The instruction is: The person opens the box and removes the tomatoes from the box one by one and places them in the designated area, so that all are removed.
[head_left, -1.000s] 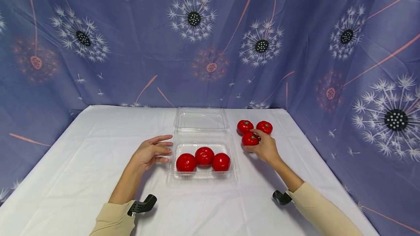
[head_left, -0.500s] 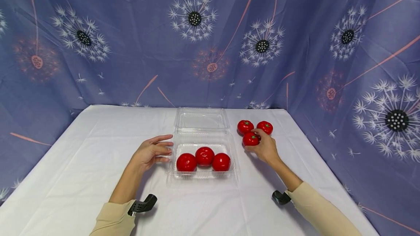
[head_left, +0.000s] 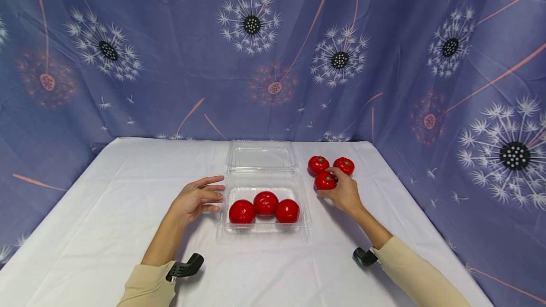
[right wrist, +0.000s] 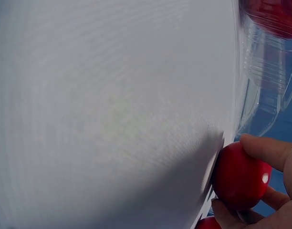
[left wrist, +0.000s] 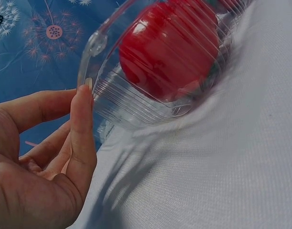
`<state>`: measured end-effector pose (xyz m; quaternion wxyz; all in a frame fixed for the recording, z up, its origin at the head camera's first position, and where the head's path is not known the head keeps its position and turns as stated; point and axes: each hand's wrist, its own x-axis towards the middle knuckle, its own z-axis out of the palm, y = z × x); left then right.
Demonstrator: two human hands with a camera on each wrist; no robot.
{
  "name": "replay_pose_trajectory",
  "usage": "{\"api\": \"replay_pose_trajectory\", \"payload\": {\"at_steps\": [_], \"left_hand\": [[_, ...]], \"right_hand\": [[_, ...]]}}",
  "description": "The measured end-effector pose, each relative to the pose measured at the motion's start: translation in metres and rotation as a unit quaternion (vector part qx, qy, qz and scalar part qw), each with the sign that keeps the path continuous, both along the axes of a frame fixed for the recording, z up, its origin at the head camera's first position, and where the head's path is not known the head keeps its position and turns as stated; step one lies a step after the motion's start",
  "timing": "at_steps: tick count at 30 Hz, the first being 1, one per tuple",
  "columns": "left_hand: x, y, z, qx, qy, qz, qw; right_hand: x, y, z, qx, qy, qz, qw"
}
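Observation:
On the right of the table, my right hand (head_left: pixel 343 191) grips a shiny red tomato (head_left: pixel 324 180) with a green stem top, thumb and fingers round its sides. It sits close in front of two more tomatoes, one at back left (head_left: pixel 318 165) and one at back right (head_left: pixel 344 166). My left hand (head_left: pixel 194 199) has its fingers extended, fingertips at the left rim of a clear plastic clamshell box (head_left: pixel 304 193). Inside its front half lie three tomatoes: left (head_left: pixel 242 212), middle (head_left: pixel 266 203) and right (head_left: pixel 287 211). In the left wrist view, fingertips (left wrist: pixel 83 93) touch the rim.
The box's hinged lid (head_left: pixel 261 155) lies folded back behind it. A white cloth (head_left: pixel 106 212) covers the table. Blue curtains (head_left: pixel 179 60) with dandelion prints close off the back and sides. A black wrist mount (head_left: pixel 186 267) shows on the left sleeve.

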<state>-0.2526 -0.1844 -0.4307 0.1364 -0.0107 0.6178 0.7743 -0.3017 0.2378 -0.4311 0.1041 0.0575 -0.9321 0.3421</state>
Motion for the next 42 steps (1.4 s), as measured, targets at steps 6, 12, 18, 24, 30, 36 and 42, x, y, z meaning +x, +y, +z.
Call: {"api": "replay_pose_trajectory", "payload": {"at_steps": [6, 12, 18, 24, 30, 36, 42], "left_hand": [[0.0002, -0.0001, 0.0003, 0.003, 0.002, -0.001, 1.0], [0.0006, -0.0001, 0.0002, 0.0, 0.003, -0.001, 1.0], [0.0002, -0.0003, 0.0, 0.001, 0.004, -0.002, 1.0], [0.0004, 0.0, -0.0002, -0.001, 0.003, -0.001, 1.0], [0.0008, 0.0005, 0.0, -0.002, 0.002, 0.002, 1.0], [0.0012, -0.0003, 0.0, 0.0, 0.004, -0.001, 1.0], [0.001, -0.0007, -0.0003, 0.001, 0.005, -0.002, 1.0]], "right_hand": [[0.0023, 0.0003, 0.002, 0.006, -0.002, 0.001, 1.0], [0.0046, 0.0018, 0.003, 0.015, -0.005, 0.005, 0.9999], [0.0059, 0.0038, 0.002, 0.018, -0.006, 0.013, 0.9997], [0.0066, 0.0045, 0.0014, 0.018, -0.005, 0.014, 0.9997], [0.0071, 0.0048, 0.0019, 0.014, -0.009, 0.012, 0.9998], [0.0079, 0.0042, 0.0032, 0.012, -0.015, 0.012, 0.9997], [0.0088, 0.0045, 0.0041, 0.009, -0.021, 0.015, 0.9996]]}}
